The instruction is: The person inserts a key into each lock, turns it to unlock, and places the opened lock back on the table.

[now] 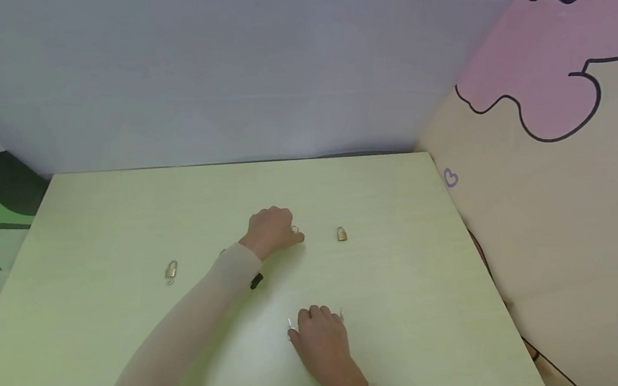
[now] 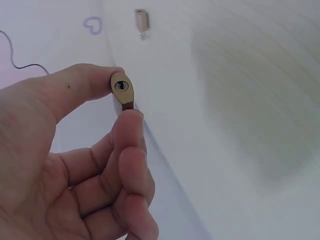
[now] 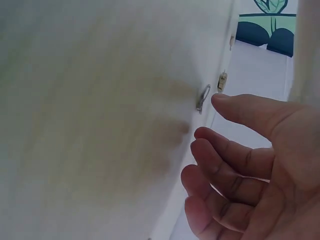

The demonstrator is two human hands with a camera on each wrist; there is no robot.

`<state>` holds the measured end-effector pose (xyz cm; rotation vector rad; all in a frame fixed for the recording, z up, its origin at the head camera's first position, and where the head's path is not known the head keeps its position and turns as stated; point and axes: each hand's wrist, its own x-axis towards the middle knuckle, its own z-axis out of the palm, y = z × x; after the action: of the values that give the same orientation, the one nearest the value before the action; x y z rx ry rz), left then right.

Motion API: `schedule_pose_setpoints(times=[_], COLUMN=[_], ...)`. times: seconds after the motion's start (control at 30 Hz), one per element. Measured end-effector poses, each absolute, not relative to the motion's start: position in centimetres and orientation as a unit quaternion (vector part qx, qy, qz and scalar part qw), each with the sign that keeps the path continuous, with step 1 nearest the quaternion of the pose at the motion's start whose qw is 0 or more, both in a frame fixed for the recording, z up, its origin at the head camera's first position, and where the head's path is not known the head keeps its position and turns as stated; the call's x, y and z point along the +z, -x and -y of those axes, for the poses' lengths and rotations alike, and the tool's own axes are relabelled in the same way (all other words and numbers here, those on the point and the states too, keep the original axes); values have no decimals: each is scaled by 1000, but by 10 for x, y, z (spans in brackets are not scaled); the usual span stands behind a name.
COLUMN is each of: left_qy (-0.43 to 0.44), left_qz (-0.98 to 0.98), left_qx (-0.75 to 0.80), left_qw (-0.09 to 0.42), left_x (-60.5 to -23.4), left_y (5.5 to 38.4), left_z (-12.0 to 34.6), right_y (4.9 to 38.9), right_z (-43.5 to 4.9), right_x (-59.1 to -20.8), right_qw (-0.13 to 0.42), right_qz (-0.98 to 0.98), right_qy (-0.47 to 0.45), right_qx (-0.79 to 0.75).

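My left hand [image 1: 271, 231] pinches a small brass padlock [image 2: 123, 91] between thumb and fingertips, and its keyhole faces the left wrist camera. A second padlock [image 1: 341, 234] lies on the table to the right of that hand. My right hand [image 1: 324, 338] is low over the table nearer the front, its fingers loosely bent with nothing between them. Just beyond its thumb in the right wrist view lies a small metal key ring [image 3: 203, 98]. In the head view a shiny key-like piece [image 1: 290, 327] shows beside that thumb.
Another padlock [image 1: 171, 269] lies on the left part of the pale table [image 1: 413, 325]. Something small is mostly hidden behind the left sleeve [image 1: 236, 266]. A grey wall [image 1: 242, 77] rises behind the table, and a decorated wall [image 1: 561, 209] stands at the right.
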<state>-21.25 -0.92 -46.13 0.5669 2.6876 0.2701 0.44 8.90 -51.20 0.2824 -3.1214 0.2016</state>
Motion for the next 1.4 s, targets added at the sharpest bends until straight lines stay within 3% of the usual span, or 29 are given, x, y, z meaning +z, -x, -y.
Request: schedule_pose_setpoints(times=[0.57, 0.9, 1.4], left_qy=[-228, -222, -232], left_qz=[-951, -948, -939], left_qx=[125, 143, 170], left_qw=[167, 179, 189], left_x=[-449, -447, -446], left_y=[203, 201, 191], left_z=[36, 39, 54], right_y=[14, 29, 61], right_z=[-67, -86, -93], right_x=[-523, -530, -515], right_qw=[-12, -82, -85], right_qz=[996, 930, 840], right_qy=[-58, -41, 1], right_qx=[70, 357, 536])
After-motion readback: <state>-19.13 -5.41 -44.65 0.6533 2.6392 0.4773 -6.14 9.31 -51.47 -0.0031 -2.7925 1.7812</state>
